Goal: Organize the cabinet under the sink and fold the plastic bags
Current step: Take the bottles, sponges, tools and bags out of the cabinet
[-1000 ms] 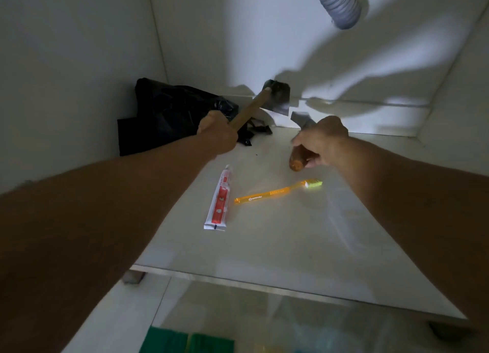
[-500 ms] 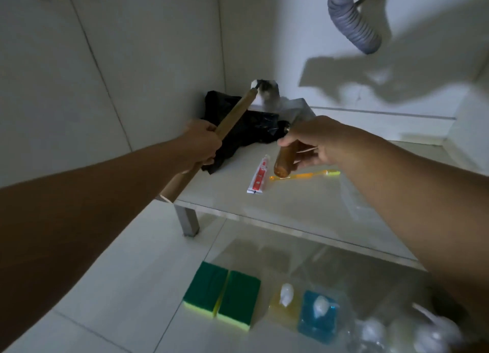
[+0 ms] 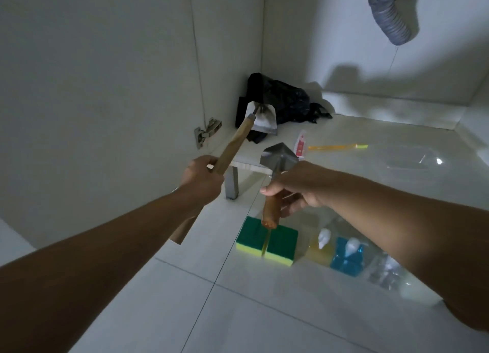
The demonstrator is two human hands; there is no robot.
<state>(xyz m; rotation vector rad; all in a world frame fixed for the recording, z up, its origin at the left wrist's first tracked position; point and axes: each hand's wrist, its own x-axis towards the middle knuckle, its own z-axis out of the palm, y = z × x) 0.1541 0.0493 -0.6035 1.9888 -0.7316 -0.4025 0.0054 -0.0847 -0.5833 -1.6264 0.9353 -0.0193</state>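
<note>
Your left hand (image 3: 202,179) is wrapped in a fist round the wooden handle of a long trowel (image 3: 235,143), gripping it near the middle; the handle runs up and away from your fist to a metal blade that hangs in front of the black bag (image 3: 283,98), and its butt end sticks out below your wrist. Your right hand (image 3: 296,191) curls round the handle of a short trowel (image 3: 277,178), thumb across the front, with the grey blade standing above your knuckles and the rounded wooden end pointing down. The two tools are apart, the short one to the right of and lower than the long one.

Straight below your right hand, on the tiled floor (image 3: 238,313), lie two green sponges (image 3: 267,240) side by side, touching. Just right of them sit a yellow pouch (image 3: 318,253) and a blue pouch (image 3: 346,258), then some clear plastic too blurred to make out.

Beyond both hands is the cabinet shelf (image 3: 383,183), raised on a metal leg (image 3: 232,184). The crumpled black bag sits in its far left corner. A white and red tube (image 3: 300,145) lies past your right hand's blade, and an orange toothbrush (image 3: 337,147) lies just right of the tube. A clear lid (image 3: 412,158) rests further right. A grey ribbed hose (image 3: 391,14) hangs above, far right, and a door hinge (image 3: 206,133) sits left of your left hand.
</note>
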